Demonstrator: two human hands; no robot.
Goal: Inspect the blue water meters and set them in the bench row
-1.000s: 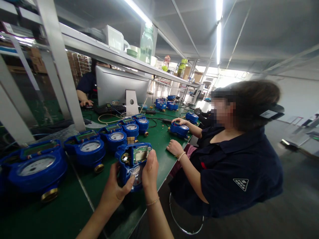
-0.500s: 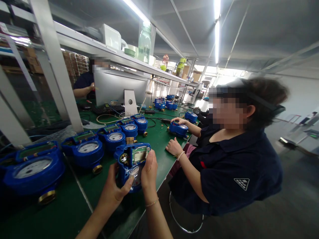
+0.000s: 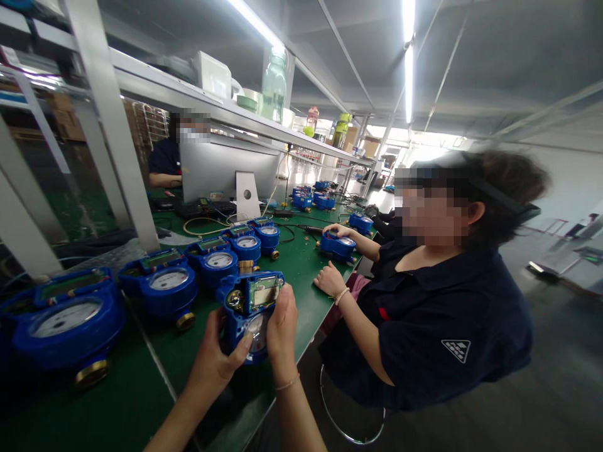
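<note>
Both my hands hold one blue water meter point(image 3: 249, 300) just above the green bench point(image 3: 301, 276). Its top cover is off, so a circuit board and a brass part show. My left hand point(image 3: 214, 361) grips its lower left side, thumb on the dial glass. My right hand point(image 3: 281, 329) wraps its right side. A row of several closed blue water meters point(image 3: 166, 285) with brass fittings runs along the bench to the left of it.
A co-worker in a dark shirt sits on my right, one hand point(image 3: 330, 279) flat on the bench, the other on another meter point(image 3: 338, 245). A monitor point(image 3: 226, 166) and a keyboard stand behind the row. A shelf point(image 3: 198, 97) above carries bottles. Another person sits behind the monitor.
My hands and the meter have barely moved. The co-worker's head has turned towards me. The person behind the monitor has lowered an arm.
</note>
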